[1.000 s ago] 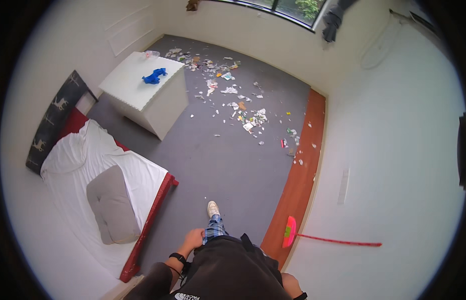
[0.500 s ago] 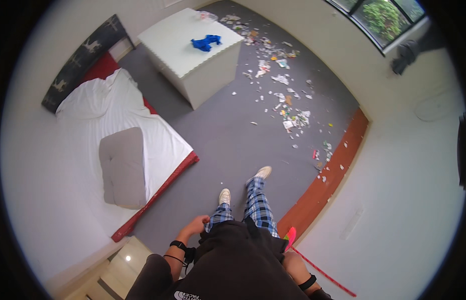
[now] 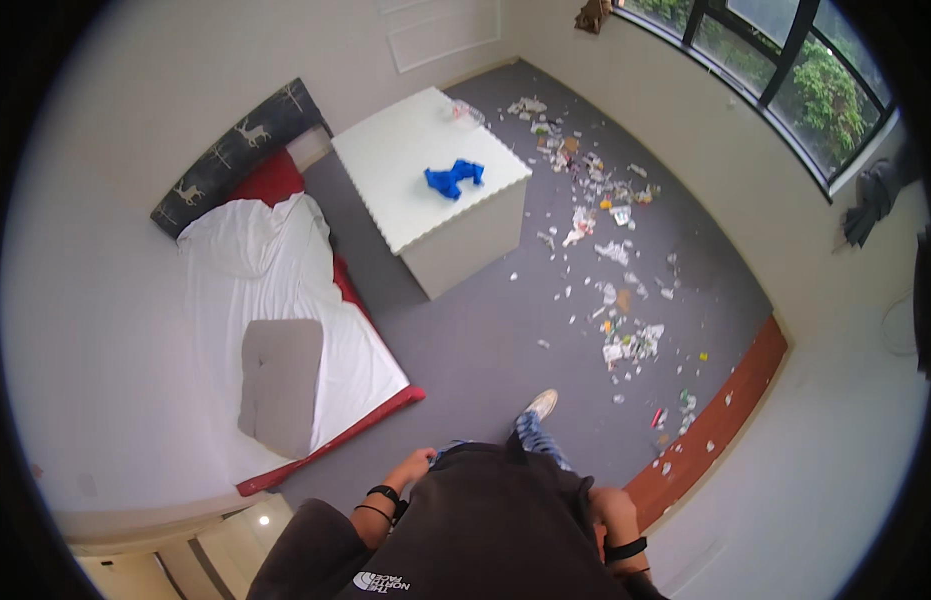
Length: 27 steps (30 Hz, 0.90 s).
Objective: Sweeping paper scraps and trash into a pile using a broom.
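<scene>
My left hand (image 3: 414, 464) hangs by my waist next to my trousers, with its fingers curled in and nothing seen in them. At my right side, my right hand (image 3: 613, 507) is bent inward with its fingers mostly turned from view. A narrow reddish bit of a stick (image 3: 599, 541) shows beside it; the rest of the stick is hidden behind my hand and forearm. Dark bands sit on both wrists. Below my dark top, one pale shoe (image 3: 543, 403) is set forward on the grey floor.
Torn paper scraps (image 3: 630, 345) and other litter trail along the right side of the floor, some onto a brown strip (image 3: 720, 420). Ahead, a white table (image 3: 415, 150) bears a crumpled blue cloth (image 3: 453, 179). At left, a bed (image 3: 275, 250) holds a grey cushion (image 3: 281, 385).
My view has tipped up toward the far wall and window. The red stick with its pink head, plain at my right hand before, is now almost wholly hidden. My left shoe has left view.
</scene>
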{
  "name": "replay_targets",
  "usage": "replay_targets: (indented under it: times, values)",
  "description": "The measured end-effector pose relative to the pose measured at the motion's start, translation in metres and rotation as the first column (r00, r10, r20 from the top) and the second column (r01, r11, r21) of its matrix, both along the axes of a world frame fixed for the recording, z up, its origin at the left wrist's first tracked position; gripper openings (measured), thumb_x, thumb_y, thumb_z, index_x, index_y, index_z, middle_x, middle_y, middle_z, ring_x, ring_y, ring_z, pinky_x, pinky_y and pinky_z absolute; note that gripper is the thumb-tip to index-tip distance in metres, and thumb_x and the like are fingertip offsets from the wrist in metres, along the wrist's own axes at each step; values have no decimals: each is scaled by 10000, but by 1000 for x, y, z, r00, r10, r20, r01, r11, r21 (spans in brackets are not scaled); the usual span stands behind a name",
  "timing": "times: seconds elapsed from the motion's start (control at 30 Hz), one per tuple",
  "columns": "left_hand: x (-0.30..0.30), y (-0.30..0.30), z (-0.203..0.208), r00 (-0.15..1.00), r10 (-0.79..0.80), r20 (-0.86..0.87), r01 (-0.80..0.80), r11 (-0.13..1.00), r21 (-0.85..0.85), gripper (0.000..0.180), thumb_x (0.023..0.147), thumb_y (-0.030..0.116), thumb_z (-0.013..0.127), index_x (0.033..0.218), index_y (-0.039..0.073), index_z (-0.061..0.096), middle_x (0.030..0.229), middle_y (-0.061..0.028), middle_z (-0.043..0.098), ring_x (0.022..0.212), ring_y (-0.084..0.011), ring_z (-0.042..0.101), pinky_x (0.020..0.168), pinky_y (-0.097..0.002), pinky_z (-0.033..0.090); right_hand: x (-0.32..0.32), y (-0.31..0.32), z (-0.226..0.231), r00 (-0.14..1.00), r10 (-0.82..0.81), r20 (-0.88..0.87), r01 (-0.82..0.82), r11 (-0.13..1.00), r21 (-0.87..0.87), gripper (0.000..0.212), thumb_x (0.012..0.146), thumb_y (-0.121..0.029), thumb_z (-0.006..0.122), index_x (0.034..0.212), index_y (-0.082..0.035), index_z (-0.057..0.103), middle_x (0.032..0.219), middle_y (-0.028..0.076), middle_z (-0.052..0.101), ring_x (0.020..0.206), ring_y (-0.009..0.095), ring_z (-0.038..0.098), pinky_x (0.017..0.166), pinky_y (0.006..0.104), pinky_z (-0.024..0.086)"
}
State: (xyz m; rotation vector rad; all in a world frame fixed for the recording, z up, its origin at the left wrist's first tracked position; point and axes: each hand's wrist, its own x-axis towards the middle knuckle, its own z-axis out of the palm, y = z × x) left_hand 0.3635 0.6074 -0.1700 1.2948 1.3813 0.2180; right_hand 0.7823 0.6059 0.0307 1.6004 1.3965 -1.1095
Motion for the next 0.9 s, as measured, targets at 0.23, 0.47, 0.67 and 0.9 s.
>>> replay_targets:
  times: [0.23, 0.47, 0.67, 0.9]
  values:
    - [81, 124, 16, 998, 2, -59, -3, 1000, -19, 227, 691, 223, 614, 788, 38, 527, 707, -90, 549, 680, -171, 473, 625, -340, 411, 74, 37, -47, 964, -237, -118, 202, 947, -248, 175, 684, -159, 579, 778, -14, 603, 776, 140, 631, 707, 262, 619, 607, 355, 468]
    - [120, 203, 15, 999, 51, -13, -52, 997, -65, 156, 725, 95, 545, 864, 43, 495, 794, -50, 529, 761, -159, 449, 710, -306, 402, 107, 99, 9, 829, -493, -263, 520, 853, 40, 214, 712, -207, 537, 580, -38, 550, 592, 98, 577, 539, 203, 560, 480, 322, 393]
    - [166, 291, -32, 990, 127, 55, -115, 975, -188, 171, 722, 55, 534, 891, 35, 513, 841, -63, 555, 786, -175, 479, 726, -315, 410, 168, 91, -7, 868, -488, -86, 470, 866, -171, 277, 782, -214, 465, 551, -62, 483, 447, 18, 436, 365, 147, 407, 380, 274, 306]
    - [240, 488, 0, 991, -130, 11, 131, 989, -67, 188, 696, 37, 513, 882, 19, 533, 841, -150, 600, 791, -265, 548, 692, -355, 435, 227, 196, 19, 718, -693, 63, 695, 710, -115, 268, 795, -214, 458, 576, -61, 475, 441, 5, 408, 355, 128, 393, 365, 255, 291]
